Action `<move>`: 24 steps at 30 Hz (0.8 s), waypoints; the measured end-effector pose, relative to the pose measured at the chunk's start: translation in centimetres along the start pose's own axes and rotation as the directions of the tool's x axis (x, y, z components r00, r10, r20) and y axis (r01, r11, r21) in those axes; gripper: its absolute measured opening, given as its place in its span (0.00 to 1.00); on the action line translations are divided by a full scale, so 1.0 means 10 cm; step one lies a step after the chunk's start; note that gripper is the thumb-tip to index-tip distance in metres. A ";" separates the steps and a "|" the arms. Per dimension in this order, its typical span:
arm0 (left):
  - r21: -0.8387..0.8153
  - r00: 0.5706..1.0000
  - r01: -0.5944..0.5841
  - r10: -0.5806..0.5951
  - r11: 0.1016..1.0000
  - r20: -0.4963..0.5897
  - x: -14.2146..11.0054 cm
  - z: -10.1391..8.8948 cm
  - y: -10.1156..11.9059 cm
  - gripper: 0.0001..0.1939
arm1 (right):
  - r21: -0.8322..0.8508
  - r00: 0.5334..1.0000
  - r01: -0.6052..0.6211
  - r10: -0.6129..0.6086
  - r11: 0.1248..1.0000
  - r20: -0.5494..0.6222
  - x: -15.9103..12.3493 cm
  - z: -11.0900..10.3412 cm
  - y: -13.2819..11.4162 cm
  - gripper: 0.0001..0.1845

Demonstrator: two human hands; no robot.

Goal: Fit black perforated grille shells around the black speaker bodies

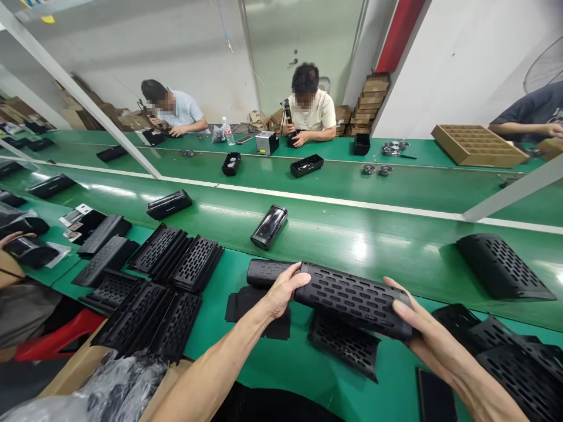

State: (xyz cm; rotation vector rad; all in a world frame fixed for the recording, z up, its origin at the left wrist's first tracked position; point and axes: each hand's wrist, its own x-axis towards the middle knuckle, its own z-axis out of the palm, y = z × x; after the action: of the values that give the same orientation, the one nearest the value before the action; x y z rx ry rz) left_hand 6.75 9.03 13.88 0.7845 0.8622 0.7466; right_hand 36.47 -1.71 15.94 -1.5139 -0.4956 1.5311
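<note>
Both my hands hold a long black slotted housing (352,296) above the green table, its slotted face towards me. My left hand (285,290) grips its left end, thumb on the near face. On the right end is my right hand (416,319), its thumb pressed on the slots and the other fingers behind. Beneath lies a loose slotted grille panel (345,346), partly covered by the housing. Another black housing (268,272) lies just behind my left hand, and thin black sheets (259,313) lie below it.
Stacked grille panels (162,252) stand to the left, above a box with plastic bags (109,387). More black panels (519,357) and a dark flat phone-like object (435,395) are on the right. Housings (269,227) rest on the green belt. Several people work nearby.
</note>
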 end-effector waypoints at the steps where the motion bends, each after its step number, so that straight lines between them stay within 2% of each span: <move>1: 0.035 0.999 -0.027 0.027 0.999 -0.023 0.04 0.00 -0.01 0.33 | 0.005 1.000 0.026 -0.026 1.000 0.008 0.00 0.01 0.01 0.44; 3: 0.122 0.997 -0.055 0.060 0.991 -0.042 0.11 0.00 -0.02 0.31 | 0.016 0.999 0.052 -0.052 0.999 -0.013 0.02 0.04 0.03 0.43; 5: 0.154 0.999 -0.007 0.013 0.988 -0.040 0.15 -0.02 0.00 0.32 | 0.030 0.999 0.024 -0.023 0.999 -0.023 0.06 0.05 0.04 0.41; 7: 0.124 0.996 0.086 -0.086 0.989 -0.006 0.16 -0.05 0.03 0.38 | 0.034 1.000 -0.027 0.027 0.999 0.003 0.11 0.02 0.02 0.41; 9: 0.095 0.993 0.116 -0.118 0.989 0.022 0.17 -0.09 0.06 0.47 | 0.011 0.998 -0.043 0.043 0.999 0.056 0.14 -0.04 0.00 0.45; 12: 0.104 0.999 0.025 -0.028 0.994 0.029 0.28 -0.10 0.11 0.50 | -0.066 0.994 0.032 -0.025 0.997 0.104 0.19 -0.12 0.00 0.50; 15: 0.165 0.999 -0.024 0.017 0.986 0.042 0.50 -0.06 0.22 0.48 | -0.082 0.991 0.114 -0.108 0.990 0.075 0.31 -0.14 0.02 0.48; 17: 0.273 1.000 -0.023 0.018 0.962 0.022 0.65 -0.02 0.35 0.49 | -0.036 0.988 0.150 -0.148 0.988 0.039 0.49 -0.12 0.01 0.45; 19: 0.424 0.995 -0.050 0.084 0.904 -0.062 0.69 -0.02 0.45 0.50 | 0.030 0.982 0.189 -0.189 0.981 -0.002 0.76 -0.13 -0.03 0.40; 20: 0.491 0.981 -0.077 0.155 0.868 -0.120 0.66 -0.03 0.46 0.48 | 0.069 0.978 0.211 -0.209 0.975 -0.026 0.92 -0.14 -0.05 0.38; 22: 0.594 0.931 -0.106 0.289 0.798 -0.221 0.46 -0.11 0.36 0.34 | 0.135 0.966 0.249 -0.235 0.959 -0.107 1.26 -0.20 -0.09 0.34; 23: 0.635 0.909 -0.088 0.322 0.767 -0.263 0.30 -0.17 0.24 0.26 | 0.155 0.960 0.255 -0.232 0.954 -0.155 1.42 -0.24 -0.10 0.33; 24: 0.682 0.908 -0.025 0.302 0.731 -0.291 0.13 -0.24 0.08 0.21 | 0.164 0.954 0.254 -0.219 0.953 -0.204 1.56 -0.29 -0.09 0.33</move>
State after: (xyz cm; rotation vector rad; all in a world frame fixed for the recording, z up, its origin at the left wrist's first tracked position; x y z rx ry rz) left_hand 5.09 11.21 13.08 1.4039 1.4781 0.7661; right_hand 41.85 10.42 7.18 -1.3775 -0.3969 1.2033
